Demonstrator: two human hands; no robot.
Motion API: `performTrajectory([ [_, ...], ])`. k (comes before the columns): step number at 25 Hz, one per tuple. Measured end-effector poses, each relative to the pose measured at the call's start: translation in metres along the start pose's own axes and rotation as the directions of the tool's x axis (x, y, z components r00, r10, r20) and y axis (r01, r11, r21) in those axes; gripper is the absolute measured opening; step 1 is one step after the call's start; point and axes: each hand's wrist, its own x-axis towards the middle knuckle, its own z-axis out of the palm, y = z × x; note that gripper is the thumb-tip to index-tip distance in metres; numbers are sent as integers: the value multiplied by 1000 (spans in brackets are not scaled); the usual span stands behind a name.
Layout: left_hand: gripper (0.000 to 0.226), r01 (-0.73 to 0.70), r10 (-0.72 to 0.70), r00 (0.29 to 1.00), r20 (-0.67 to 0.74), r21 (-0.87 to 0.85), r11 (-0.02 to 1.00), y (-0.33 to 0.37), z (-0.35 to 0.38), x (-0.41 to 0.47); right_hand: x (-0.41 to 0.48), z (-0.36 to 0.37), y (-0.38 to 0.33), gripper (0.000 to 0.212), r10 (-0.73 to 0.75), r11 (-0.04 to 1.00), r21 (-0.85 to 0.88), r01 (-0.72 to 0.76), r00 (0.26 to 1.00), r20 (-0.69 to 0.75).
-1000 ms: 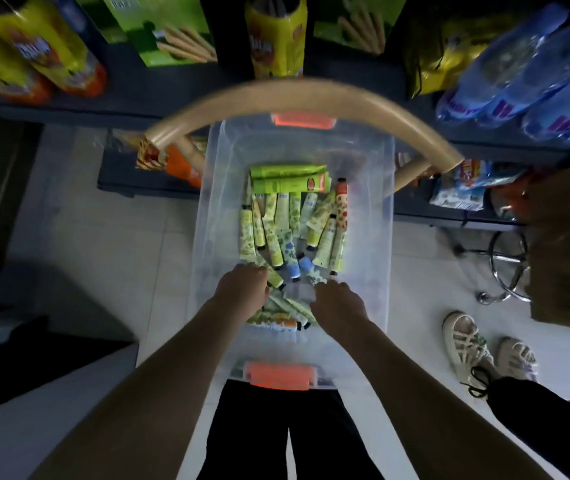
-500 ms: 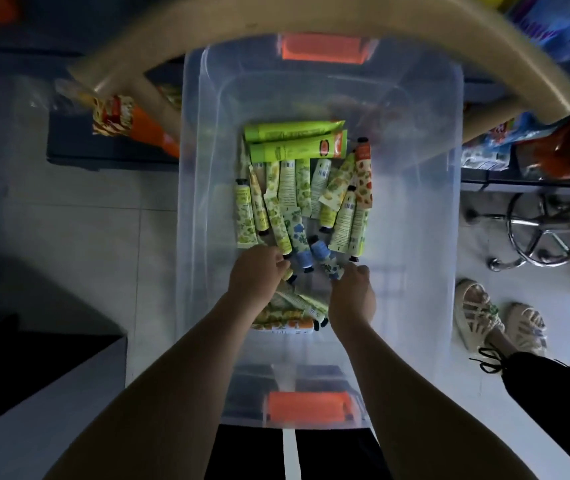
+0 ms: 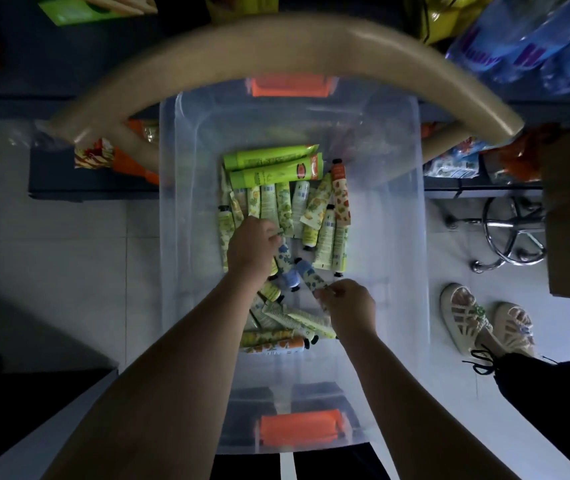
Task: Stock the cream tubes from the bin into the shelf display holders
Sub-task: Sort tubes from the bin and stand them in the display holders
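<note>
Down at the bottom of the clear bin (image 3: 399, 237) the cream tubes (image 3: 326, 233) are heaped loose, crossed at all angles, none in a display holder yet; holders are not in view

Into the middle of the heap the left hand (image 3: 250, 251) is curled, fingers closed on tubes there; how many cannot be told, the hand hides them. The crimped end of a blue-capped tube (image 3: 306, 276) is pinched by the right hand (image 3: 351, 306), cap end lying on the heap

Risks, as judged:
- tube held by the crimp only: it could swing or slip out on the lift, since the weight sits at the cap end
- neighbours overlap the gripped ones, so extras may be dragged up and dropped back or over the wall
- beige curved bar (image 3: 276, 46) spans above the bin's far end; a tube could be knocked on it when lifted forward

Containers: bin is open-topped, orange latches (image 3: 290, 86) at both ends, contents limited to small patterned tubes plus two large green tubes (image 3: 273, 161) laid across the far end. Snack bags (image 3: 449, 19) and bottled water (image 3: 536, 39) are seen on the shelves beyond
</note>
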Motion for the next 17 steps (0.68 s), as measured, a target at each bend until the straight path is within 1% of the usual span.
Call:
performTrajectory([
  [4,35,-49,35,996,88,169,984,-6,6,20,-5,-6,-12,10,75,983,172,-68,996,-37],
  [5,36,-66,47,994,101,198,978,-8,7,22,-4,-6,-14,8,108,965,242,-96,994,-37],
  [6,35,-82,58,992,108,225,971,-10,9,23,-4,-5,-15,7,149,932,337,-132,989,-25],
  [8,35,-125,91,988,121,309,943,-15,13,23,-6,-3,-15,5,212,830,523,-196,977,30],
  [9,36,-148,111,986,124,358,922,-17,15,21,-7,-2,-14,4,219,802,561,-206,975,44],
  [12,44,-199,176,980,94,447,872,-20,19,20,-9,2,-8,6,203,840,515,-171,979,-6],
  [15,46,-227,220,973,68,424,877,-21,20,20,-9,4,-3,7,204,858,489,-159,978,-41],
  [17,47,-212,211,976,49,412,886,-21,22,19,-8,6,-3,9,204,870,467,-157,978,-53],
])
